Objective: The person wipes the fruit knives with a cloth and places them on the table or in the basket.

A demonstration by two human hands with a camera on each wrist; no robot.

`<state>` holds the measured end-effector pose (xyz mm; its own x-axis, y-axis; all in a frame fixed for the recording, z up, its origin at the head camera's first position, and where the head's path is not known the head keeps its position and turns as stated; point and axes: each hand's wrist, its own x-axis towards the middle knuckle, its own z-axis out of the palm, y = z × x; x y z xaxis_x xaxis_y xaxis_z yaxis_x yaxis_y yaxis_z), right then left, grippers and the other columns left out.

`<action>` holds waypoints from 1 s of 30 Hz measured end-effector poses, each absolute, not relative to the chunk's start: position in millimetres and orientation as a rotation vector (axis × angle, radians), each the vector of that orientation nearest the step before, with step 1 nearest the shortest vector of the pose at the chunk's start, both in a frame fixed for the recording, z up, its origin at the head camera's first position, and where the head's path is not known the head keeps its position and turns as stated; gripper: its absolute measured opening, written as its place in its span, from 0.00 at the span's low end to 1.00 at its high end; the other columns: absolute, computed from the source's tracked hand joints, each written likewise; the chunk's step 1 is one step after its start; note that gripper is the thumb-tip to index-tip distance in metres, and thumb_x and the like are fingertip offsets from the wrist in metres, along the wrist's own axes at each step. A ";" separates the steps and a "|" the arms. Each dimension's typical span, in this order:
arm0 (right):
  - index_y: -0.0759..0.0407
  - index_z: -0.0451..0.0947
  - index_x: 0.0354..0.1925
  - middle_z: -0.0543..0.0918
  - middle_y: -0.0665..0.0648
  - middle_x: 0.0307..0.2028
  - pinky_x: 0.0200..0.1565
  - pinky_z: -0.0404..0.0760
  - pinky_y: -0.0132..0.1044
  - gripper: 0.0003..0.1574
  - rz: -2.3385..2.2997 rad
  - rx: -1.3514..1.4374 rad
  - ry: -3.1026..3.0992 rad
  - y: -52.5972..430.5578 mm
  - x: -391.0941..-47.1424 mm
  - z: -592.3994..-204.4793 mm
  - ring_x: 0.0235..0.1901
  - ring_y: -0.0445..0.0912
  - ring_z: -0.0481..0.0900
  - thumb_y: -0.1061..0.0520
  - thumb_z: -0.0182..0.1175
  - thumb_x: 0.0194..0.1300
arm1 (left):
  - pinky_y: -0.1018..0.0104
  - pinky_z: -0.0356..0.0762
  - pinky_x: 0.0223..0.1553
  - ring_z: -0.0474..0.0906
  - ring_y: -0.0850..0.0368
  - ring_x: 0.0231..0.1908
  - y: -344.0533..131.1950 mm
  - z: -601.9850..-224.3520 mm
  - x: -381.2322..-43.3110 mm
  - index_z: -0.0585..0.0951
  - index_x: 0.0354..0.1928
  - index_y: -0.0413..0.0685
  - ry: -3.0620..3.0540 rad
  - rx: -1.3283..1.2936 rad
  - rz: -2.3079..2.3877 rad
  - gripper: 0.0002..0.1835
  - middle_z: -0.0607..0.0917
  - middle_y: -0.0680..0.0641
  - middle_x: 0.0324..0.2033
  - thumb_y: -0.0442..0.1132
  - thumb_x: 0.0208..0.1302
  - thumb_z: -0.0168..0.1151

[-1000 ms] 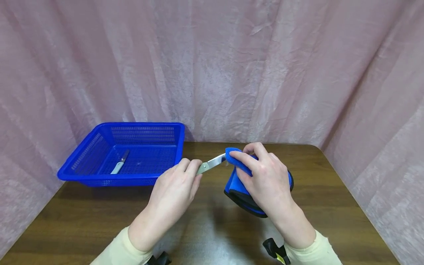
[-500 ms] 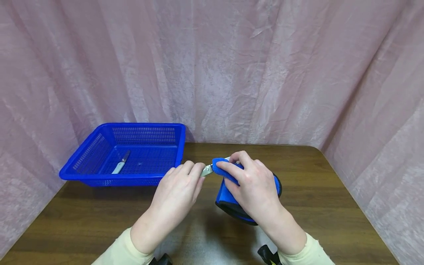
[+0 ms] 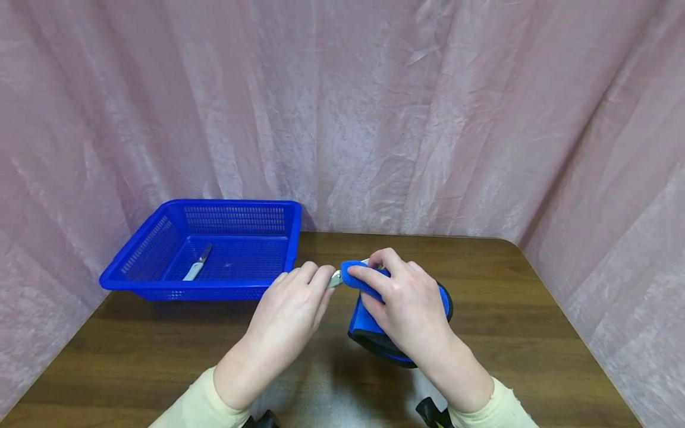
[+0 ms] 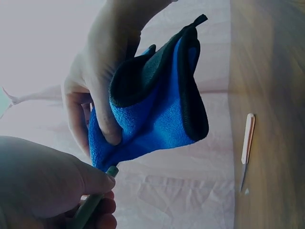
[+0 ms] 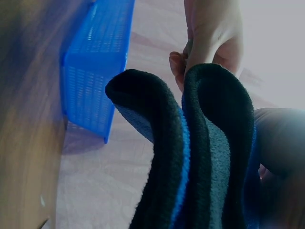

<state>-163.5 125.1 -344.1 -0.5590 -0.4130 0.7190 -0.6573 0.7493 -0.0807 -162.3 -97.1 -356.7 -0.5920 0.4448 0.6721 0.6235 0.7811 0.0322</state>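
My left hand (image 3: 291, 309) grips a knife by its pale green handle (image 4: 90, 210), with the blade pointing right. A blue cloth with black edging (image 3: 369, 324) is folded over the blade, close to the handle. My right hand (image 3: 409, 300) pinches the cloth around the blade from above, index finger and thumb on the blue fabric. Only a short bit of metal (image 3: 336, 277) beside the handle and a sliver past the cloth show; most of the blade is hidden. The cloth's loose part hangs in folds below my right hand, above the table.
A blue plastic basket (image 3: 200, 290) stands at the left back, with a white-handled knife (image 3: 194, 271) inside. Another knife (image 4: 248, 138) lies on the wooden table (image 3: 514, 333) in the left wrist view. A pink curtain (image 3: 342, 119) hangs behind the table.
My right hand has slid the cloth leftward along the blade toward the handle, covering metal that was bare a second ago. The left hand has stayed nearly in place.
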 end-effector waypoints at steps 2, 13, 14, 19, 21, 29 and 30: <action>0.46 0.94 0.52 0.84 0.55 0.50 0.31 0.79 0.42 0.27 0.445 0.796 -2.240 125.5 -164.0 -344.6 0.30 0.50 0.82 0.62 0.86 0.55 | 0.61 0.74 0.29 0.82 0.51 0.32 -97.2 -357.0 -162.1 0.81 0.50 0.43 -2.306 -0.789 -0.345 0.15 0.81 0.48 0.34 0.35 0.69 0.79; 0.46 0.94 0.53 0.84 0.55 0.50 0.29 0.79 0.42 0.27 0.438 0.746 -2.277 131.0 -167.3 -342.1 0.31 0.52 0.82 0.61 0.86 0.55 | 0.60 0.73 0.28 0.81 0.51 0.31 -97.9 -355.8 -162.7 0.81 0.51 0.43 -2.328 -0.780 -0.327 0.15 0.81 0.48 0.34 0.36 0.69 0.78; 0.46 0.94 0.53 0.84 0.54 0.50 0.29 0.79 0.43 0.27 0.438 0.740 -2.282 131.7 -167.5 -341.8 0.31 0.52 0.82 0.61 0.86 0.55 | 0.60 0.73 0.28 0.81 0.51 0.31 -97.9 -355.6 -162.6 0.81 0.51 0.43 -2.330 -0.780 -0.328 0.15 0.81 0.49 0.34 0.36 0.69 0.78; 0.46 0.94 0.54 0.84 0.54 0.49 0.28 0.78 0.43 0.27 0.426 0.712 -2.294 135.2 -169.5 -340.4 0.28 0.51 0.79 0.61 0.86 0.55 | 0.60 0.74 0.29 0.81 0.51 0.31 -98.7 -354.6 -162.8 0.80 0.50 0.43 -2.336 -0.779 -0.330 0.15 0.80 0.49 0.34 0.36 0.70 0.77; 0.46 0.94 0.54 0.84 0.54 0.49 0.27 0.78 0.42 0.27 0.420 0.703 -2.292 136.6 -170.8 -339.8 0.27 0.51 0.77 0.60 0.86 0.55 | 0.60 0.74 0.29 0.81 0.51 0.31 -99.1 -354.2 -162.8 0.80 0.51 0.43 -2.337 -0.780 -0.329 0.14 0.80 0.49 0.34 0.36 0.71 0.77; 0.47 0.94 0.54 0.83 0.54 0.49 0.25 0.76 0.42 0.26 0.428 0.678 -2.285 143.3 -175.6 -338.2 0.25 0.49 0.74 0.60 0.86 0.56 | 0.62 0.72 0.28 0.80 0.52 0.30 -99.9 -353.2 -162.6 0.80 0.51 0.43 -2.334 -0.782 -0.332 0.15 0.80 0.49 0.33 0.36 0.70 0.78; 0.47 0.94 0.54 0.83 0.54 0.49 0.25 0.76 0.42 0.26 0.430 0.674 -2.288 144.2 -176.2 -338.1 0.25 0.49 0.74 0.60 0.86 0.57 | 0.61 0.72 0.28 0.80 0.52 0.30 -100.0 -353.1 -162.7 0.80 0.50 0.43 -2.335 -0.781 -0.334 0.15 0.80 0.49 0.33 0.36 0.70 0.78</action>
<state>-176.2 144.2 -338.1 -0.6172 -0.3439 0.7077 -0.5772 0.8091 -0.1103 -162.7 -100.0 -353.1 -0.6149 0.4471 0.6496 0.6111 0.7908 0.0342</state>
